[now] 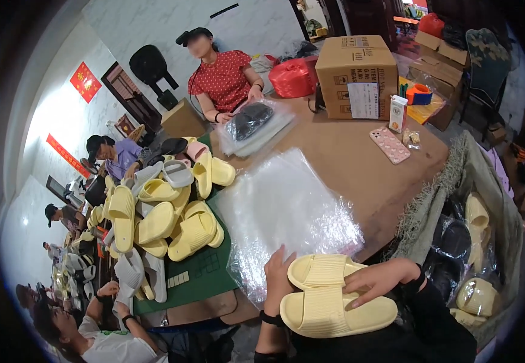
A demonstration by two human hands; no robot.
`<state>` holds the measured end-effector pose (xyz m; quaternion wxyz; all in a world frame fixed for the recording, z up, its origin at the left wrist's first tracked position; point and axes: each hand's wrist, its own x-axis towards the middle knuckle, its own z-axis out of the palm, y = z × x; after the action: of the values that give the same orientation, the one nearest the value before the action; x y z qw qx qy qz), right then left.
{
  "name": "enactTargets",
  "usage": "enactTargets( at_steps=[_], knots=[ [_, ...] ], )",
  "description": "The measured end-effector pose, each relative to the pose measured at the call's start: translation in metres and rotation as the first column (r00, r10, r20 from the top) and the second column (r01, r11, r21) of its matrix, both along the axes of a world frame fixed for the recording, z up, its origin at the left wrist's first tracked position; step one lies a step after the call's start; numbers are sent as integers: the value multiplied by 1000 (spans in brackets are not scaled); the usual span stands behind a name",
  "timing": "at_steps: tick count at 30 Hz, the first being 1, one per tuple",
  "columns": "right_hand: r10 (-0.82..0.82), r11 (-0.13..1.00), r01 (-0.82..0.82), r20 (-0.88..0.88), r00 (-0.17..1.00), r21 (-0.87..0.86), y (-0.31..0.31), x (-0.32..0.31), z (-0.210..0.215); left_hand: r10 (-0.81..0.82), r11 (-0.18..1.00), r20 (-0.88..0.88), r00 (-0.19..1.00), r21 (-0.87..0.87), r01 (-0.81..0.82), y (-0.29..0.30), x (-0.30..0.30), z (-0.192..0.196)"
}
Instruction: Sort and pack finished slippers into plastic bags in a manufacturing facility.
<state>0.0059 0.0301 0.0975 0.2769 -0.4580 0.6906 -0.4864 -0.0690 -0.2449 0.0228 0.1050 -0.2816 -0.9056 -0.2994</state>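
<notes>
A: Biggest first?
B: Brown table [389, 196], ahead of the fingers of left hand [276, 277] and right hand [386, 280] alike.
A: Next?
B: Slipper heap [153, 224], left of the left fingers and a bit forward. Carton [359, 72], well beyond the right fingers. Clear plastic bags [286, 199], stacked just past the left fingertips.
A: Yellow slipper pair [326, 305]?
B: Under the right fingers, which grasp it behind the straps. Left fingers extended by the toe end; palm hidden, grip can't be told.
A: Smallest?
B: Pink phone [389, 145], far ahead of the right fingers.
</notes>
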Motion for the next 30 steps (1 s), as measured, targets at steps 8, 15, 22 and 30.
enactTargets(
  at_steps=[8,15,22,30],
  knots=[
    [45,998,-48,52,998,47,-5,-6,-2,44,982,-29,999,-183,-48,3,-11,-24],
    [34,995,-44,103,994,88,-1,-5,11,177,984,-89,980,35,-175,8,-4,-12],
    [51,996,-56,74,996,69,-2,-4,6,279,957,-150,948,128,-261,14,0,5],
    [36,999,-36,72,997,6,-3,-3,0,317,933,-176,932,236,-273,6,-3,-1]
  ],
)
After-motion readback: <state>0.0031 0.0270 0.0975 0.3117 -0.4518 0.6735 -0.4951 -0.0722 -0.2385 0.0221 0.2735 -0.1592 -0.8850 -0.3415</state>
